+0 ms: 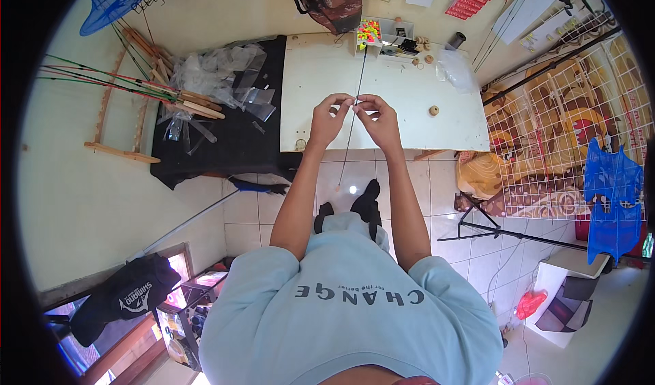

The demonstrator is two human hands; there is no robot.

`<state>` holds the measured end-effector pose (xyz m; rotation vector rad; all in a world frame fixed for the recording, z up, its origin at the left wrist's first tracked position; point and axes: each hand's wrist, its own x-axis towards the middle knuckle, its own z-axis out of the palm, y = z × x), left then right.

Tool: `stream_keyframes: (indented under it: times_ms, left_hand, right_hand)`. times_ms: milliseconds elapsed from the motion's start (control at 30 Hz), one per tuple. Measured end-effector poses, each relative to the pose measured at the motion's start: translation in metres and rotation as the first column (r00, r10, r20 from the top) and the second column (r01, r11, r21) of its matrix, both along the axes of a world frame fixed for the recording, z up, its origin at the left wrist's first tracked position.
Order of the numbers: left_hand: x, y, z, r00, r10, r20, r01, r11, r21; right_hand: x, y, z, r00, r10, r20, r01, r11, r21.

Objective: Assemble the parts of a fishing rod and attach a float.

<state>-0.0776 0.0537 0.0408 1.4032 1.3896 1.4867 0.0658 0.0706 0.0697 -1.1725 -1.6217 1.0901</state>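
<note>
A thin dark rod (349, 136) runs from beside the box at the table's far edge, between my hands, to a pale tip over the floor tiles. My left hand (330, 119) is closed in a pinch, thumb and forefinger at the rod. Opposite it, my right hand (379, 120) also pinches there, its fingertips almost meeting the left ones. A speck of something pale shows between the fingertips, too small to name. Both hands are above the near half of the white table (307, 78).
Bright beads (369, 30) fill part of a white box (388, 27) at the back. A wooden ring (434, 111) lies right of my hands. Plastic bags (222, 71) and wooden-handled rods (198, 105) cover a black cloth (235, 146) at left. A white wire grid (566, 119) stands right.
</note>
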Motion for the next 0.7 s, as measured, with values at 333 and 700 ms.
stream_keyframes:
  times_ms: [333, 700]
  left_hand:
    - [0.003, -0.005, -0.001, 0.992, -0.048, 0.121, 0.043, 0.998, 0.043]
    - [0.001, 0.0, -0.001, 0.999, -0.029, 0.026, 0.028, 0.999, 0.029]
  right_hand:
    - [-0.004, 0.004, -0.009, 0.996, -0.088, 0.022, 0.084, 0.989, 0.125]
    - [0.002, 0.01, -0.004, 0.997, -0.041, 0.059, 0.035, 0.995, 0.091]
